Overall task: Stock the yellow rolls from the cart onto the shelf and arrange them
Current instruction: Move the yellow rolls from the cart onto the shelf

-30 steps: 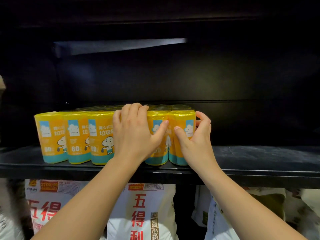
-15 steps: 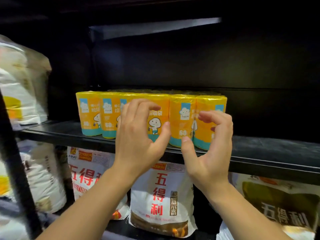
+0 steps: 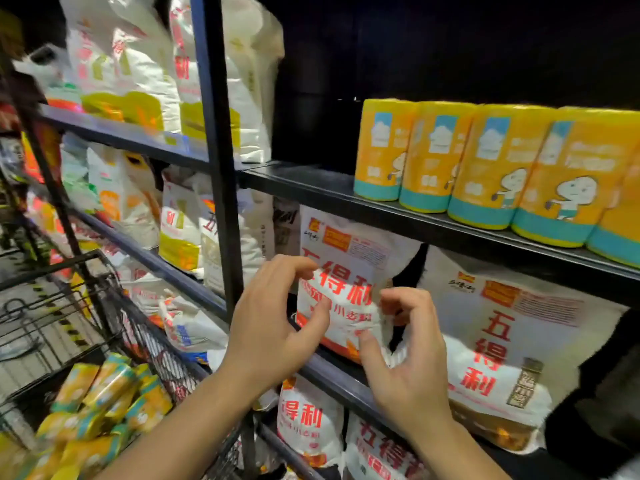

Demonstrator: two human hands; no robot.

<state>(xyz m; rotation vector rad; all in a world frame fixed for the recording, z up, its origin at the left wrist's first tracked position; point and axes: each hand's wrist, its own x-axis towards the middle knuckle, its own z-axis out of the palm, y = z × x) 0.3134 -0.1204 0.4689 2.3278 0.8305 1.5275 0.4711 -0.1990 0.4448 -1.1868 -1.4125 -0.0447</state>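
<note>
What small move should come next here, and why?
Probably lower the left hand toward the cart for another roll. Both it and the right hand hold nothing, the row on the shelf stands upright and close together, and more yellow rolls lie heaped in the cart at lower left.

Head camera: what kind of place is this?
Probably a shop aisle: black shelving packed with white bags, matching yellow rolls lined up on it, and a wire cart holding more.

Bare left hand (image 3: 273,327), right hand (image 3: 412,372).
</note>
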